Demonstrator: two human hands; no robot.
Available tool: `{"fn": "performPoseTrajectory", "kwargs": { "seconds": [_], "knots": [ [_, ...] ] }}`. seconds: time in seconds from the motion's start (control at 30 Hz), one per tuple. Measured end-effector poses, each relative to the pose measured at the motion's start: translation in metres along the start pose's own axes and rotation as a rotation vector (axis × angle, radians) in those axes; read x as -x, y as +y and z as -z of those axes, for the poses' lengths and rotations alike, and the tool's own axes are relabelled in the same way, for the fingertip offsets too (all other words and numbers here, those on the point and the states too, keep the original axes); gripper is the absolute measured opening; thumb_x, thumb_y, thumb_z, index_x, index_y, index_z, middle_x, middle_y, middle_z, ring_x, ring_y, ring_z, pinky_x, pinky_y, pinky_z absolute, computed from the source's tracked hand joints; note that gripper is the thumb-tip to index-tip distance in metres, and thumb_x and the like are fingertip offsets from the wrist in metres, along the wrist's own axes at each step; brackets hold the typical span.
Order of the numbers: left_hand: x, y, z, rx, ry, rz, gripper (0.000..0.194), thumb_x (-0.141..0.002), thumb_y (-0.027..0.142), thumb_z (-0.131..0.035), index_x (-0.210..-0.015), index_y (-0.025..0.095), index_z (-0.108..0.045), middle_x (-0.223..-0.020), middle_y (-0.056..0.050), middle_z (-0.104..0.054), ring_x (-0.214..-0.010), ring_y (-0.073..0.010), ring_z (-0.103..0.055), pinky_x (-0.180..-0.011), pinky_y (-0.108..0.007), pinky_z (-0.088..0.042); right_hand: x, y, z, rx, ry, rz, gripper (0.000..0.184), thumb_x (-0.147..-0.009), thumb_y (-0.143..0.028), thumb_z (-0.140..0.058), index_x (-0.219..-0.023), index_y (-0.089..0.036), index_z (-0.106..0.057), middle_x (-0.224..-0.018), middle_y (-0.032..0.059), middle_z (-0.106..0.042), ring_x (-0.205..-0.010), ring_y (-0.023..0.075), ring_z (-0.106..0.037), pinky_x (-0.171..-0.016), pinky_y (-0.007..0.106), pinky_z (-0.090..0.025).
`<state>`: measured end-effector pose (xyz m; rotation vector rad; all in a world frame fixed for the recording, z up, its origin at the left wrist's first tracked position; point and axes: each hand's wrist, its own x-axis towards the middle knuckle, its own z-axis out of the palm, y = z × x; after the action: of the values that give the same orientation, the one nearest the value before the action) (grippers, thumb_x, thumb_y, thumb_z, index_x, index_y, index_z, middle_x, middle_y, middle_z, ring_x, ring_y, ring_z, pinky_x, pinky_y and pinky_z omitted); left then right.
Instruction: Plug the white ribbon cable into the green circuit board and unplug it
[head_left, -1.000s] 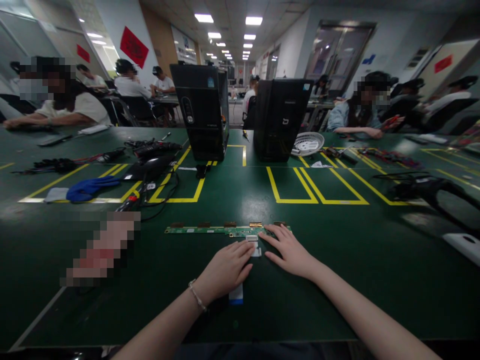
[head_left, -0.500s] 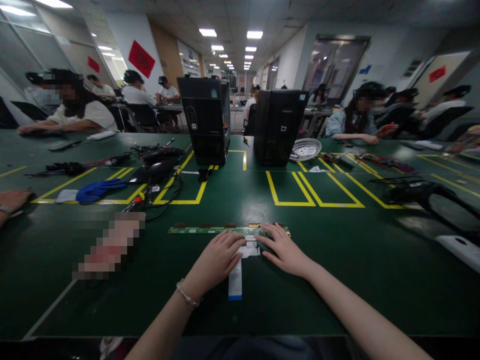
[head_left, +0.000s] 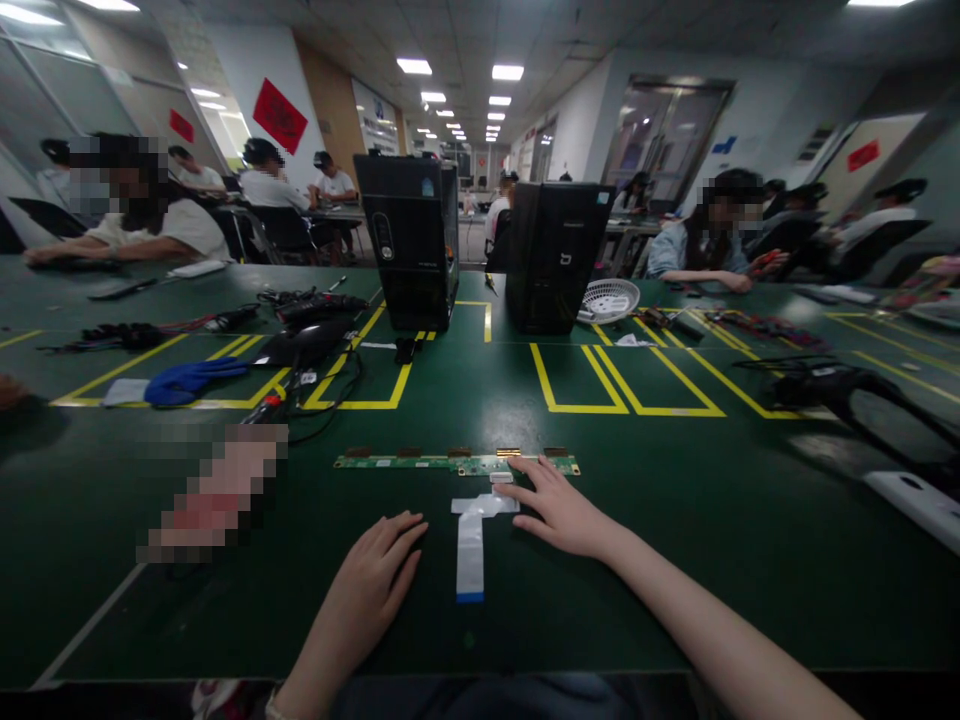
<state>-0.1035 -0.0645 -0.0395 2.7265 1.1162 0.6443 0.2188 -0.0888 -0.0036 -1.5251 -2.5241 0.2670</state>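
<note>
A long, narrow green circuit board (head_left: pixel 420 463) lies across the table in front of me. From its connector a white flat ribbon cable (head_left: pixel 470 555) runs towards me, bent sideways near the board, with a blue strip at its near end. My right hand (head_left: pixel 559 505) rests with fingers spread at the board and the upper part of the cable, its fingertips touching there. To the left of the cable, apart from it, my left hand (head_left: pixel 379 570) lies on the table with its fingers stretched out and nothing in them.
Two black computer towers (head_left: pixel 411 240) (head_left: pixel 559 255) stand ahead. At left are a blue glove (head_left: pixel 191 380), a dark cabled device (head_left: pixel 307 345) and a blurred-out object (head_left: pixel 225 490). A white basket (head_left: pixel 607 300) and a black frame (head_left: pixel 862 390) lie right. People sit around.
My left hand has left the board and cable and moved left and towards me, uncovering them. My right hand has stayed nearly in place.
</note>
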Motion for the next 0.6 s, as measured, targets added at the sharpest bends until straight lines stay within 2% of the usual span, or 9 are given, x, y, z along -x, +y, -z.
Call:
{"fn": "performPoseTrajectory", "kwargs": {
  "seconds": [0.17, 0.3, 0.5, 0.6],
  "knots": [
    [-0.003, 0.000, 0.001, 0.010, -0.009, 0.015, 0.032, -0.096, 0.027, -0.045, -0.126, 0.025, -0.057, -0.131, -0.006, -0.059, -0.120, -0.0252, -0.056, -0.103, -0.049, -0.045, 0.018, -0.008, -0.001, 0.052, -0.019, -0.083, 0.058, -0.094, -0.058, -0.038, -0.146, -0.033, -0.037, -0.154, 0.0117, -0.027, -0.142, 0.0300, -0.022, -0.113, 0.056, -0.021],
    [-0.002, 0.000, 0.000, 0.005, -0.008, 0.009, 0.033, -0.096, 0.027, -0.045, -0.127, 0.024, -0.056, -0.131, -0.007, -0.059, -0.119, -0.0254, -0.056, -0.103, -0.050, -0.045, 0.053, -0.009, -0.012, 0.141, 0.026, -0.231, 0.060, -0.092, -0.060, -0.038, -0.146, -0.034, -0.036, -0.152, 0.0136, -0.032, -0.139, 0.0323, -0.029, -0.109, 0.057, -0.029],
    [-0.003, 0.003, 0.000, -0.005, -0.012, 0.029, 0.034, -0.096, 0.026, -0.044, -0.128, 0.024, -0.055, -0.131, -0.007, -0.058, -0.120, -0.0257, -0.055, -0.103, -0.051, -0.044, 0.117, 0.007, -0.029, 0.283, 0.184, -0.507, 0.057, -0.093, -0.060, -0.033, -0.142, -0.035, -0.043, -0.145, 0.0116, -0.043, -0.131, 0.0316, -0.042, -0.100, 0.054, -0.041],
    [-0.004, 0.003, 0.001, -0.006, -0.014, 0.031, 0.034, -0.096, 0.026, -0.044, -0.128, 0.023, -0.055, -0.130, -0.007, -0.058, -0.119, -0.0260, -0.056, -0.102, -0.051, -0.045, 0.142, 0.023, -0.032, 0.329, 0.195, -0.680, 0.061, -0.091, -0.064, -0.028, -0.141, -0.033, -0.046, -0.140, 0.0123, -0.047, -0.127, 0.0314, -0.046, -0.099, 0.052, -0.043]
  ]
}}
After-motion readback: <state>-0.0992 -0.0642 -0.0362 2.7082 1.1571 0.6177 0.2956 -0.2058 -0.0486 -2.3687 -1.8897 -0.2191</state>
